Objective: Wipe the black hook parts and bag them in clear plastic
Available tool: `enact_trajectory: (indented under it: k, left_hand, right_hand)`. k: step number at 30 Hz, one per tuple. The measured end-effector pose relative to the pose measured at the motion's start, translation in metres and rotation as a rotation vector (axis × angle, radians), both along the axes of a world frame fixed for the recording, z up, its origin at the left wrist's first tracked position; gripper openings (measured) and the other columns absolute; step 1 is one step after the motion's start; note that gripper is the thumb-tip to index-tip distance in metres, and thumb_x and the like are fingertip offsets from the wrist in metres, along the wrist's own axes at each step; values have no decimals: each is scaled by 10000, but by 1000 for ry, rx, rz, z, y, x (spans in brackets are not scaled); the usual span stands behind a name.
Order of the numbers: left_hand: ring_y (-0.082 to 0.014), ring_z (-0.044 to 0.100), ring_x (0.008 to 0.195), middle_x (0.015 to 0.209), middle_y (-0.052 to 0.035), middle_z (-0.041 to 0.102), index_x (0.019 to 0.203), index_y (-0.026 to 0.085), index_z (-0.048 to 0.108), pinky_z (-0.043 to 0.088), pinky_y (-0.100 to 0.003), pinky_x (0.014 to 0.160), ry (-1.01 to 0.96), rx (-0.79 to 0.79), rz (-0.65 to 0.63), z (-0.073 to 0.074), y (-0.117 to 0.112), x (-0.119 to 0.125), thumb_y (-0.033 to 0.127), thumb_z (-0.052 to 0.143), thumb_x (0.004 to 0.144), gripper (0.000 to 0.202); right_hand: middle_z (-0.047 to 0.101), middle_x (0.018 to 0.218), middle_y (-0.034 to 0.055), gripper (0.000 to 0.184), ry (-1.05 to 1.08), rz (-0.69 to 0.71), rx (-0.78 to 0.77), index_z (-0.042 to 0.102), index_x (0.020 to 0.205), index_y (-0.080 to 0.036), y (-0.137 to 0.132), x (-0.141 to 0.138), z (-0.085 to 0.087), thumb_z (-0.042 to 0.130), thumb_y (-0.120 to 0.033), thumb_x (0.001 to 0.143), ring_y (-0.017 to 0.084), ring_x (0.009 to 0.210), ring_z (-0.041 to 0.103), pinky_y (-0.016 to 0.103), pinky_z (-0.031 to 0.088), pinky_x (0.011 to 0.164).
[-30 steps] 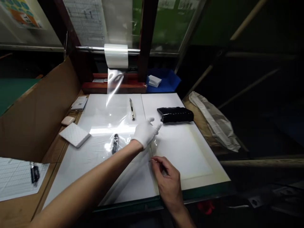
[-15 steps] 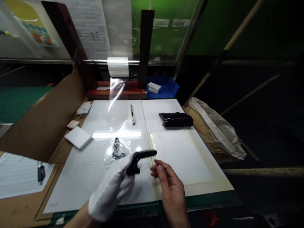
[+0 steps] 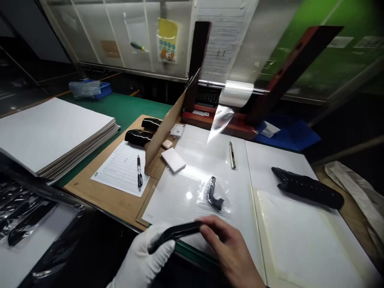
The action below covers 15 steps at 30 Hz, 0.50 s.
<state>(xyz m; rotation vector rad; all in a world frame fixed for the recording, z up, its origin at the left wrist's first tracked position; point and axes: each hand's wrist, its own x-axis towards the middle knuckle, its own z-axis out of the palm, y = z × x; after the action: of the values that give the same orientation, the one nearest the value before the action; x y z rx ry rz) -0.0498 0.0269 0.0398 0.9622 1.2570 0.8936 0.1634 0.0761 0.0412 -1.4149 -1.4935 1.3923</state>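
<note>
Head view: left hand [image 3: 141, 256], white-gloved, closed around one end of a curved black plastic part [image 3: 175, 233]; right hand [image 3: 231, 248], bare, pinching the other end. Part held low, just over the near edge of a white board [image 3: 207, 160]. Farther up the board, a similar black part [image 3: 214, 196] inside a clear plastic bag [image 3: 210, 208] and a utility knife [image 3: 232, 155] lying lengthwise; toward the left edge, a white foam pad [image 3: 173, 160]. To the right, a long ridged black strip [image 3: 307, 188]. Beyond the board, a roll of clear film [image 3: 236, 93] on a metal bar, its tail hanging. Left, past a cardboard divider [image 3: 163, 136]: a printed form [image 3: 121, 176] with a pen [image 3: 138, 172] on it, then a stack of white sheets [image 3: 57, 136].
</note>
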Motion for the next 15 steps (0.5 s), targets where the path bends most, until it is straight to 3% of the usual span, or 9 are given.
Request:
enact_trajectory:
  k: [2, 5, 6, 8, 11, 13, 15]
  left_hand:
    - [-262, 710, 989, 1055, -88, 758, 1129, 195, 724, 560, -354, 954, 127, 10, 157, -3, -5, -18, 548, 651, 884, 436]
    - [-254, 713, 1059, 1122, -82, 759, 1215, 215, 684, 572, -335, 960, 309, 56, 324, -4, -4, -31, 541, 643, 890, 462]
    - [-243, 712, 1075, 1154, -75, 753, 1239, 229, 670, 576, -327, 961, 344, 91, 333, -4, -2, -30, 511, 635, 906, 438]
    - [-226, 720, 1069, 1169, -63, 753, 1216, 243, 682, 587, -313, 949, 394, 199, 319, -6, 4, -23, 428, 635, 926, 348]
    - [-210, 748, 985, 1088, -57, 777, 1144, 236, 728, 602, -290, 916, 465, 435, 285, -15, 16, 0, 308, 670, 911, 251]
    - [-197, 761, 909, 1017, -57, 790, 1128, 230, 744, 610, -268, 880, 498, 567, 256, -22, 23, 17, 249, 692, 892, 242]
    - [-196, 767, 857, 983, -61, 799, 1122, 229, 755, 617, -257, 835, 467, 621, 212, -27, 28, 34, 223, 691, 886, 245]
  right_hand:
    - [735, 1140, 72, 438, -98, 120, 186, 686, 1197, -252, 44, -30, 2, 540, -588, 957, 246, 1048, 697, 383, 574, 910]
    - [520, 1480, 139, 613, -194, 38, 359, 501, 1435, -208, 113, -89, -2, 641, -516, 925, 308, 1380, 466, 528, 402, 1128]
    - [448, 1534, 162, 638, -216, 15, 392, 502, 1434, -185, 132, -107, -3, 702, -458, 894, 337, 1438, 379, 571, 329, 1167]
    - [468, 1515, 182, 517, -251, 18, 423, 609, 1324, -176, 151, -126, -7, 754, -350, 860, 373, 1426, 388, 623, 301, 1162]
    - [551, 1455, 132, 344, -272, 60, 417, 676, 1259, -234, 130, -105, -11, 670, -335, 930, 341, 1360, 496, 603, 394, 1118]
    - [510, 1502, 74, 401, -280, 37, 393, 589, 1380, -299, 89, -65, -11, 565, -400, 994, 302, 1385, 486, 555, 459, 1091]
    - [565, 1451, 48, 404, -310, -97, 400, 562, 1404, -335, 42, -23, -7, 528, -420, 1011, 289, 1336, 545, 501, 552, 999]
